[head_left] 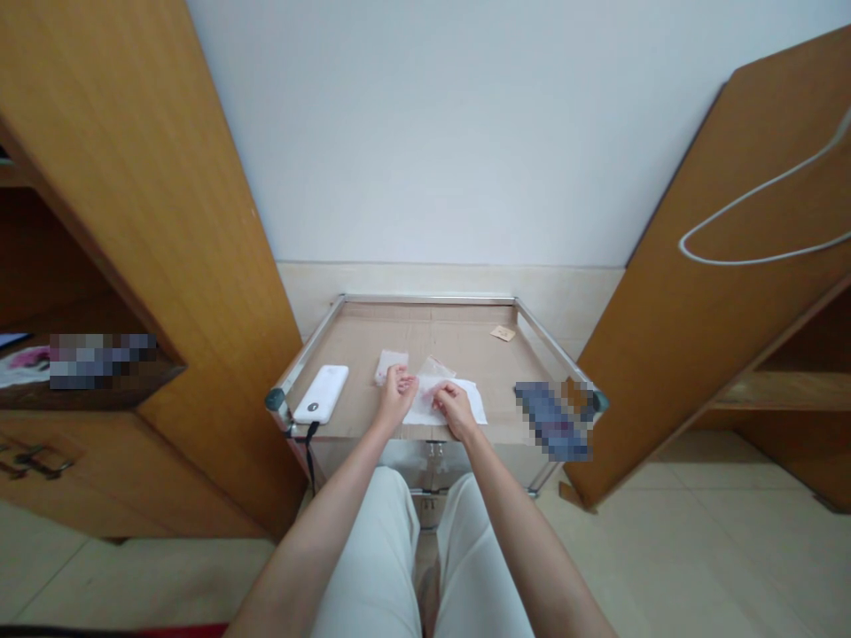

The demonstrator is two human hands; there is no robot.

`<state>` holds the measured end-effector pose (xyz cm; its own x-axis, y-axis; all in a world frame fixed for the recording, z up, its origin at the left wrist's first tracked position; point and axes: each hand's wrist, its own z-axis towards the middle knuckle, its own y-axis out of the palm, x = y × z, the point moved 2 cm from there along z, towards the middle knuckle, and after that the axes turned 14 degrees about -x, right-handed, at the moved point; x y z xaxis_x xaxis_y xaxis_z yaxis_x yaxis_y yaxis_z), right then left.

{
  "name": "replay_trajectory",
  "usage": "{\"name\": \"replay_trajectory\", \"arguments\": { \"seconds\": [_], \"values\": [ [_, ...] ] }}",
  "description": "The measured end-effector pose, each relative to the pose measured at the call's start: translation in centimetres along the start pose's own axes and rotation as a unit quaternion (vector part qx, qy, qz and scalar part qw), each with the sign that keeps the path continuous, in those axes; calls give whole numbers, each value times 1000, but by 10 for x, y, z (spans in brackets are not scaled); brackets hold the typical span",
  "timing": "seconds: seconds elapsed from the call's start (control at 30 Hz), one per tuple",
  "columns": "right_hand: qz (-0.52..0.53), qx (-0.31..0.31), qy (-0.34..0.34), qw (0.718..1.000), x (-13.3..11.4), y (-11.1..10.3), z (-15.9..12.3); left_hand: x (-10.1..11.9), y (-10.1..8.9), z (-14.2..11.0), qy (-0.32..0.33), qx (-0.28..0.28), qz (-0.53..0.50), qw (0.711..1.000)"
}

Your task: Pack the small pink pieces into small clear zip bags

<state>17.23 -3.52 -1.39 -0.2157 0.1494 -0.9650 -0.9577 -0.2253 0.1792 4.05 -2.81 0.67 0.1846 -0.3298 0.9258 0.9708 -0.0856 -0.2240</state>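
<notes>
Both my hands are over a cardboard-lined metal cart top, fingers curled toward each other. My left hand (397, 396) hovers at the left edge of a white paper sheet (458, 406), close to a small translucent packet (391, 366). My right hand (456, 409) rests on the sheet, just below a clear plastic wrapper with a pinkish tint (433, 369). Whatever lies under my fingertips is too small to make out. A white power bank (321, 394) with a black strap lies further left, apart from my hands.
A small tan card (503, 333) lies at the cart's back right. A pixelated object (551, 421) covers the right front corner. Metal rails (429, 299) edge the cart, which stands against a white wall between open wooden cabinet doors (671, 292). My knees are below.
</notes>
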Motion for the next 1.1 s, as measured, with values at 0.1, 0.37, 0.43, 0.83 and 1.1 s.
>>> {"name": "replay_trajectory", "arguments": {
  "seconds": [0.1,0.37,0.43,0.83,1.1],
  "values": [
    [-9,2,8,1000,0,0,0,2,5,6,5,-3,-14,1000],
    [28,-38,14,999,-1,1,0,10,12,16,-6,-14,-61,998],
    [70,-39,-2,997,-3,1,0,11,11,16,-12,-6,-42,999],
    [149,12,25,988,-4,-2,1,15,9,9,-49,-62,121,990],
    [49,-2,13,999,2,-5,1,19,12,13,-6,-128,184,975]
  ]
}}
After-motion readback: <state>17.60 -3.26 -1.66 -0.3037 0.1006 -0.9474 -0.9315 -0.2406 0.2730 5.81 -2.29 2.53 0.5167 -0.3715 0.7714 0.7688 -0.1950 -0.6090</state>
